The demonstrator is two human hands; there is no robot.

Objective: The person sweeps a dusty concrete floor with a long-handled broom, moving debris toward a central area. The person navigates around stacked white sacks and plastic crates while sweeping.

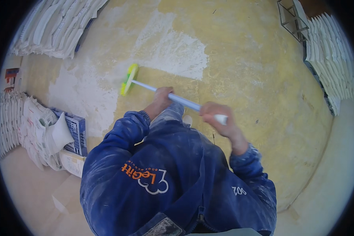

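A push broom (130, 80) with a green-and-yellow head and bright yellow bristles rests on the floor, left of the middle. Its pale blue handle slants down to the right across the front of my body. My left hand (161, 100) is wrapped round the handle partway along, above my knee. Near the white end of the handle, my right hand (218, 117) is closed round it, slightly blurred. White powder (181, 55) lies in wide patches on the yellowish floor (240, 94), beyond and to the left of the bristles.
Stacks of white sacks (53, 27) stand at the far left, with more sacks (334, 59) at the far right beside a metal frame (293, 19). Closer on the left, a blue plastic pallet (75, 131) stands on edge by slumped sacks (39, 126).
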